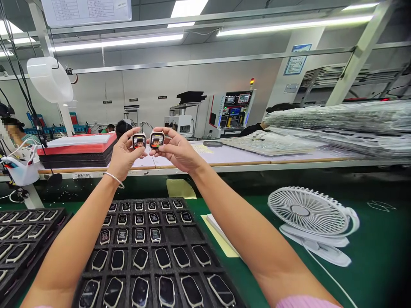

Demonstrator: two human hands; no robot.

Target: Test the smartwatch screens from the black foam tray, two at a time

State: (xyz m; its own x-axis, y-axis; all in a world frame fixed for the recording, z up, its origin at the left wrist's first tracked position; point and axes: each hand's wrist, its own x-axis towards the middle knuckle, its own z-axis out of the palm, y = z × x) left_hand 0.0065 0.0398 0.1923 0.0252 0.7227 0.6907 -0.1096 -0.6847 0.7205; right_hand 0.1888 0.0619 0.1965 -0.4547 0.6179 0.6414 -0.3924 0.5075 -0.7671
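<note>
My left hand (123,155) holds a smartwatch body (139,141) without a strap, pinched between thumb and fingers. A second smartwatch body (157,140) is gripped the same way in my right hand (180,149). Both are raised side by side above the bench, with lit screens showing a colour picture turned to me. Below my forearms lies a black foam tray (175,235) with rows of similar watches. Those in the far rows show small white text, while the nearer rows have dark screens. Two pockets at the right of the third row hold no watch.
Another watch tray (21,231) sits at the left edge. On the green mat (379,239) at right stands a white fan (300,210), its cable running forward. A raised shelf (244,158) crosses behind, bearing red and black trays (77,149) and stacked plastic trays (334,119). People work beyond.
</note>
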